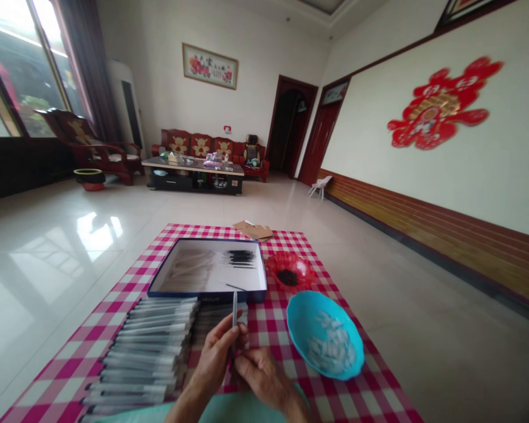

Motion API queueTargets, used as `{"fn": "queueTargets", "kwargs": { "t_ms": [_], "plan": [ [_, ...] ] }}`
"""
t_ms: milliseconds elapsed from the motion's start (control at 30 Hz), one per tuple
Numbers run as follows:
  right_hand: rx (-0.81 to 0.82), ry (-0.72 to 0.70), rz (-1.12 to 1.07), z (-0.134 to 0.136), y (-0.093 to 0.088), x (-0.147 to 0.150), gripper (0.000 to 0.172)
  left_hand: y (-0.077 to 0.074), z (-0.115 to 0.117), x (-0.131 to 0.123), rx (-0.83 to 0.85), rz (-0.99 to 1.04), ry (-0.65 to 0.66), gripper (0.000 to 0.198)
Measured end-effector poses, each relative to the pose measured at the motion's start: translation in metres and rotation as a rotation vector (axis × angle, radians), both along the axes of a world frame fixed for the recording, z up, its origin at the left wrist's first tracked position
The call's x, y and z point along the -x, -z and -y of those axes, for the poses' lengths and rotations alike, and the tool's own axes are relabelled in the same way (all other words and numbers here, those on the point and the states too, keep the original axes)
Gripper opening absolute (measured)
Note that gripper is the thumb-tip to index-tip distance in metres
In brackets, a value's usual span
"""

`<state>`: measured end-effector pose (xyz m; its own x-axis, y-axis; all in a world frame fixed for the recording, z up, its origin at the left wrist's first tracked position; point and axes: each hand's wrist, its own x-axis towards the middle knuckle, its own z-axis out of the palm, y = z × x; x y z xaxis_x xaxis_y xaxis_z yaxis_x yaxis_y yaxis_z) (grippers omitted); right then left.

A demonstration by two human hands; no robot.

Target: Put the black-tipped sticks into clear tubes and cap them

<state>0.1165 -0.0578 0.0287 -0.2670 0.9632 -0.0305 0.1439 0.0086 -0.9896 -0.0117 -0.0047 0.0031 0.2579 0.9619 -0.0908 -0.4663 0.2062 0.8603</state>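
My left hand (218, 348) is closed around a slim pen barrel (235, 305), translucent and held upright, with its tip toward the tray. My right hand (265, 371) is closed just below and to the right, fingers curled at the barrel's lower end; what they grip is hidden. To the left lies a row of assembled-looking pens (145, 346), translucent with dark ends. Right of my hands, a blue bowl (294, 314) contains small translucent caps (332, 349).
A blue-edged white tray (211, 283) carries clear tubes (187, 267) and black sticks (240, 257). Beside it, a red flower-shaped bowl (306, 271) contains small dark pieces. Brown cardboard (255, 231) lies at the far edge of the checked tablecloth (127, 282).
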Motion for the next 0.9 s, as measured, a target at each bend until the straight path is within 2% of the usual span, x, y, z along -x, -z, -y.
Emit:
{"fn": "queueTargets", "kwargs": {
  "t_ms": [100,200,267,367,433,533,667,833,900],
  "plan": [
    [-0.067,0.061,0.202,0.001,-0.013,-0.017,0.032,0.006,-0.002,0.000,-0.030,-0.028,0.021,0.051],
    [-0.259,0.225,0.424,-0.002,-0.028,-0.050,0.023,0.013,-0.003,0.000,-0.167,-0.201,0.035,0.050],
    [-0.354,0.343,0.623,-0.005,-0.031,-0.080,0.020,0.016,-0.001,-0.001,-0.282,-0.343,0.015,0.048],
    [-0.301,0.419,1.049,-0.008,-0.023,-0.126,0.019,0.017,0.003,-0.003,-0.446,-0.524,-0.025,0.045],
    [-0.225,0.425,1.224,-0.008,-0.013,-0.148,0.019,0.017,0.006,-0.005,-0.545,-0.601,-0.033,0.042],
    [-0.164,0.434,1.302,-0.007,-0.001,-0.162,0.020,0.019,0.008,-0.006,-0.671,-0.667,-0.046,0.036],
    [-0.153,0.451,1.338,-0.007,0.003,-0.159,0.020,0.022,0.009,-0.006,-0.741,-0.723,-0.077,0.033],
    [-0.198,0.491,1.286,-0.011,-0.007,-0.157,0.020,0.020,0.011,-0.005,-0.707,-0.705,-0.074,0.031],
    [-0.242,0.492,1.183,-0.013,-0.016,-0.150,0.023,0.019,0.012,-0.005,-0.699,-0.693,-0.089,0.030]
  ]
}}
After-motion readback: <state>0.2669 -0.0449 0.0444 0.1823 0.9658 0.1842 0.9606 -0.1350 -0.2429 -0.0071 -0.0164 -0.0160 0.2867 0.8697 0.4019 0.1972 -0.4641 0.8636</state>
